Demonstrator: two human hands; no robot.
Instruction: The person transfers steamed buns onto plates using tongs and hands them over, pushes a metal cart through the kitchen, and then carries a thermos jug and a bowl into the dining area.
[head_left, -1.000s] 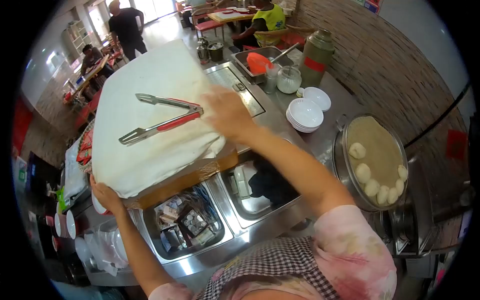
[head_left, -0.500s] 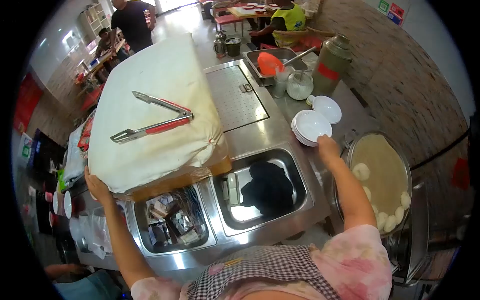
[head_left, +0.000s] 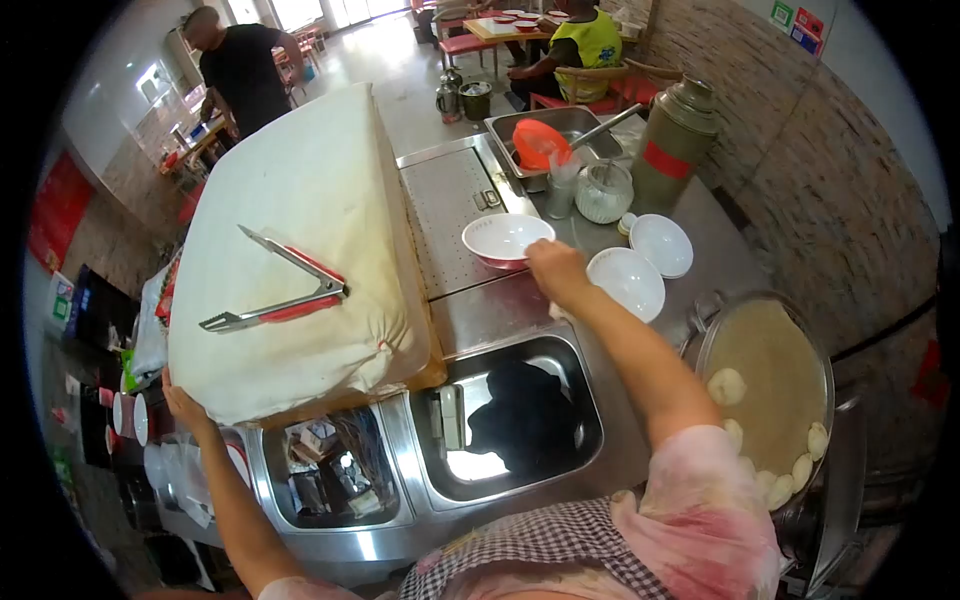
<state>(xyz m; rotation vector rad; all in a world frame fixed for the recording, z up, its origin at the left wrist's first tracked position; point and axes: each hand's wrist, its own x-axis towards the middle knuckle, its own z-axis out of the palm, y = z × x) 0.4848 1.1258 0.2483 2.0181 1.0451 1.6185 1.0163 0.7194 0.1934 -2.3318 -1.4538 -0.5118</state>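
My right hand [head_left: 558, 272] grips the rim of a bowl [head_left: 508, 238], white inside and red outside, above the perforated steel counter panel [head_left: 440, 225]. More white bowls [head_left: 626, 285] sit to the right of that hand, with further ones [head_left: 661, 246] behind them. Against the near left corner of a large box draped in white cloth [head_left: 290, 190] rests my left hand [head_left: 186, 405], its fingers stretched along the side. Metal tongs with red grips [head_left: 290, 290] lie spread on the cloth.
Two sunken steel bins are in front: one has a dark cloth [head_left: 525, 418], the other small packets [head_left: 335, 460]. A round pan [head_left: 765, 350] with dough pieces stands right. A thermos [head_left: 678, 135], glass jar [head_left: 604, 192] and orange scoop [head_left: 540, 145] stand behind. People are beyond.
My right hand has lifted a bowl off the near stack and carried it left over the counter panel. My left hand stays at the box corner. The standing person in black has shifted.
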